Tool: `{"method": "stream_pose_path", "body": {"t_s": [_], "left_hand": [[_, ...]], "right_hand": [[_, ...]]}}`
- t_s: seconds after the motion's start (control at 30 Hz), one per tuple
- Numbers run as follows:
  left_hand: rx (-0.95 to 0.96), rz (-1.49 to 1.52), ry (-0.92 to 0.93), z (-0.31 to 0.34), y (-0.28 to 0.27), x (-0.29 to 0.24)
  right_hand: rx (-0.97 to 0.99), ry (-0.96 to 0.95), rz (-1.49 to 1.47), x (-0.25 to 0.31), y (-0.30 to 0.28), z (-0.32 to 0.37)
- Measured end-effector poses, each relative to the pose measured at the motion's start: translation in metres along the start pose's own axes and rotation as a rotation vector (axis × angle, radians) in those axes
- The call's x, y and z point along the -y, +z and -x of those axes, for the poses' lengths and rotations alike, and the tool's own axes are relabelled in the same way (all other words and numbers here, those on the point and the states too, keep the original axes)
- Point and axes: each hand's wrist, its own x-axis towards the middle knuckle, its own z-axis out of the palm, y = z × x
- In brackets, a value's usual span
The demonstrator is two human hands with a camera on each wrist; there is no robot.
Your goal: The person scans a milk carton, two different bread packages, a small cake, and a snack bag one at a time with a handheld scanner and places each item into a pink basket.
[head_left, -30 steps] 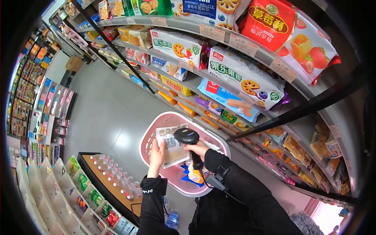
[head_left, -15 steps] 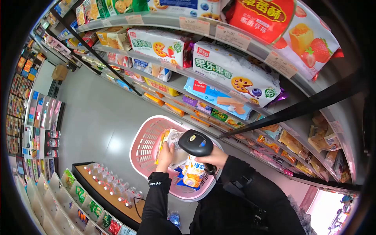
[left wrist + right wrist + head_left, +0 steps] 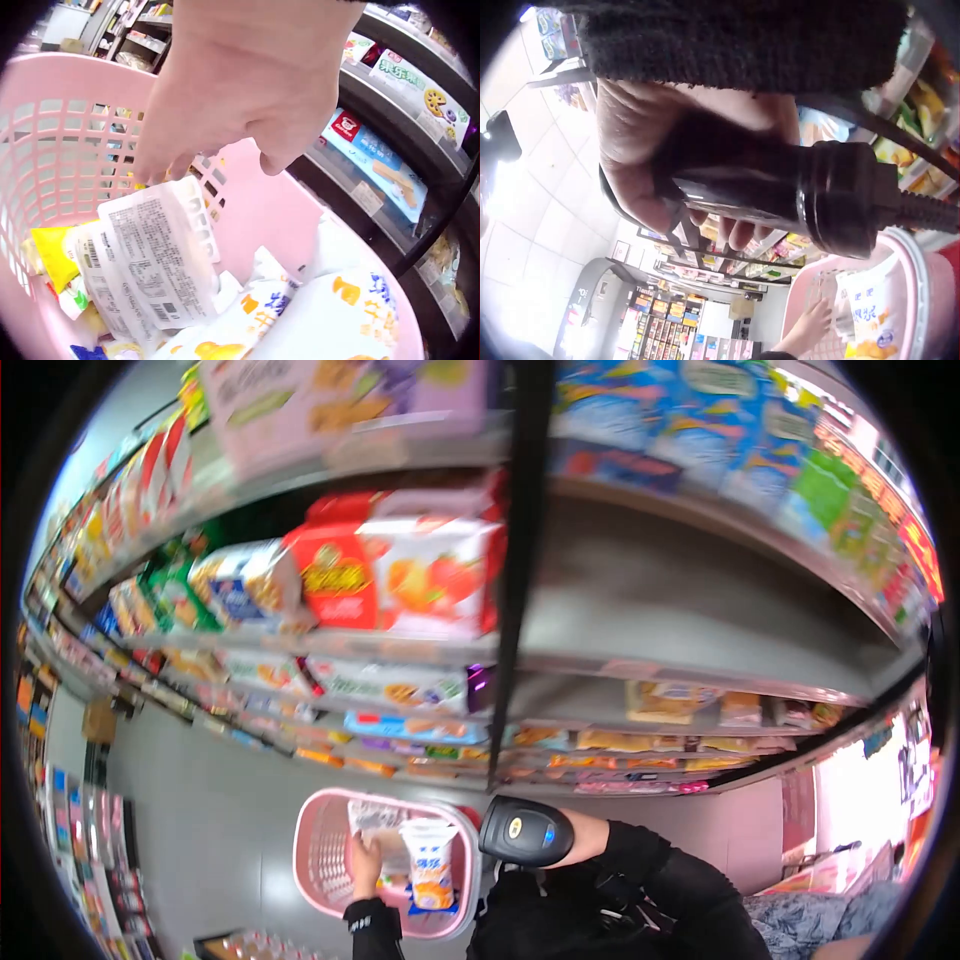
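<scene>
My left hand (image 3: 366,868) reaches down into a pink plastic basket (image 3: 314,850). In the left wrist view its thumb stands apart from the fingers, and the fingertips are right at the upper edge of a flat clear-and-white food package (image 3: 154,255). This package lies tilted with its printed label up, among other snacks. White snack bags (image 3: 330,311) with orange and blue print lie beside it, and a yellow packet (image 3: 56,255) sits left of it. My right hand (image 3: 588,840) grips the handle of a black barcode scanner (image 3: 525,830), its cable (image 3: 930,211) trailing from the handle's end.
Tall shelves stand in front, stocked with biscuit packs, a large red strawberry pastry bag (image 3: 395,580) among them. A black shelf post (image 3: 515,580) rises near the middle. Grey floor (image 3: 200,810) stretches left of the basket. Bottles (image 3: 265,945) stand at the lower left.
The view has swung right and up along the shelves. The left hand has lowered the flat package into the basket and let go. The scanner stays in the right hand, now right of the basket.
</scene>
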Motion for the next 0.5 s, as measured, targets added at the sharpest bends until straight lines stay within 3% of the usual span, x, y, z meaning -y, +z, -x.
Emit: {"method": "stream_pose_path", "body": {"t_s": [0.07,0.17,0.27,0.33,0.43,0.5], "left_hand": [[-0.081,-0.124,0.122,0.012,-0.007,-0.040],[-0.055,0.026,0.142,0.037,-0.016,-0.128],[0.139,0.268,0.223,0.050,0.001,-0.195],[0.198,0.429,0.418,0.059,0.025,-0.241],[0.362,0.295,0.599,0.081,0.045,-0.325],[0.476,0.344,0.623,0.088,0.065,-0.362]], "right_hand": [[-0.045,0.031,-0.015,0.011,-0.015,0.025],[-0.200,0.027,-0.027,0.032,-0.035,0.061],[-0.281,-0.015,0.054,0.037,-0.061,0.097],[-0.407,-0.036,0.007,0.034,-0.074,0.122],[-0.440,-0.005,0.120,0.036,-0.102,0.154],[-0.530,-0.072,0.219,0.042,-0.118,0.172]]}}
